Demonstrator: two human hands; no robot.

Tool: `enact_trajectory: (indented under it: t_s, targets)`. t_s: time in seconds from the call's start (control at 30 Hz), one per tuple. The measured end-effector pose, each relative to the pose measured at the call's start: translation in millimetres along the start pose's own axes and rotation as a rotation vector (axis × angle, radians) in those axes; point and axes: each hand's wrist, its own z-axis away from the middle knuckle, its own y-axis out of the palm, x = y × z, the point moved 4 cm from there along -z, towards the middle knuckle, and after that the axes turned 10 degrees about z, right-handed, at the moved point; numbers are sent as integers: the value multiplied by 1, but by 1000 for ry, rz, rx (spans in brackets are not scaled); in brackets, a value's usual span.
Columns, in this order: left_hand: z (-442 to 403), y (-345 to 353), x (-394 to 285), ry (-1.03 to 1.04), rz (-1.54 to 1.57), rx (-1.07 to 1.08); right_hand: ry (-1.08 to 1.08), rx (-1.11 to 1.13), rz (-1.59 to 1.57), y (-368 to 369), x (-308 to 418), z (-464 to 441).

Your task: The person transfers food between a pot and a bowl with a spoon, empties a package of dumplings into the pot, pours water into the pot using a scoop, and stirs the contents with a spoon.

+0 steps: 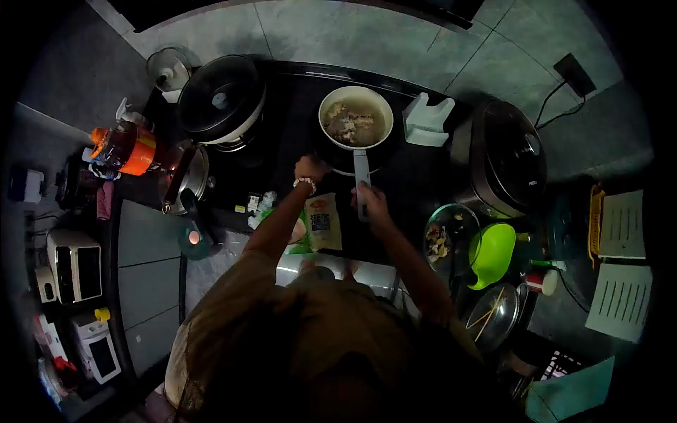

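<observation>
A light-coloured saucepan (388, 113) stands on the dark stove, with pieces of food (349, 125) in cloudy liquid inside it. Its grey handle (362, 169) points toward me, and my right hand (374, 202) is closed around the lower end. My left hand (311, 168), below a beaded bracelet's wrist, is closed at the stove front, left of the handle. Whatever its fingers hold is hidden. Between my forearms lies a pale yellow packet (324, 220) with a printed square code.
A large lidded pan (220, 99) stands on the left burner. At right are a dark rice cooker (504, 158), a glass bowl (441, 247) with food bits and a bright green basin (492, 254). A white holder (427, 121) stands behind, and an orange-labelled bottle (134, 149) at left.
</observation>
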Motion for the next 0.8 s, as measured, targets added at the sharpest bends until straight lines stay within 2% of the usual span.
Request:
enact_trajectory:
  t_s: [0.03, 0.1, 0.2, 0.3, 0.4, 0.5, 0.53, 0.57, 0.63, 0.67, 0.7, 0.77, 0.8]
  targets:
    - [2, 4, 0, -4, -3, -2, 2, 5, -2, 0, 2, 2]
    - [10, 23, -2, 51, -42, 149, 8, -12, 1, 0, 6, 8]
    - [23, 54, 6, -62, 8, 43, 55, -37, 42, -8, -1, 11]
    - [52, 42, -32, -122, -81, 53, -5, 3, 60, -20, -11, 13]
    - [57, 51, -24, -18, 5, 7, 8, 1, 42, -22, -10, 19]
    - [60, 59, -16, -54, 64, 5, 107, -60, 3, -11, -5, 31]
    - [56, 62, -19, -47, -8, 96, 114, -36, 7, -6, -10, 29]
    - [56, 54, -13, -65, -7, 82, 75, -29, -11, -4, -16, 27]
    - [63, 46, -17, 21, 188, 160, 45, -21, -26, 2, -20, 29]
    - [45, 64, 3, 267, 12, 215, 23, -45, -50, 5, -19, 31]
    - [47, 59, 7, 261, 12, 226, 3, -75, -78, 7, -19, 33]
    - [57, 46, 1, -115, 580, 544, -19, -114, -42, 10, -26, 24]
    - [67, 35, -12, -115, 572, 558, -43, -145, 1, 11, -30, 19]
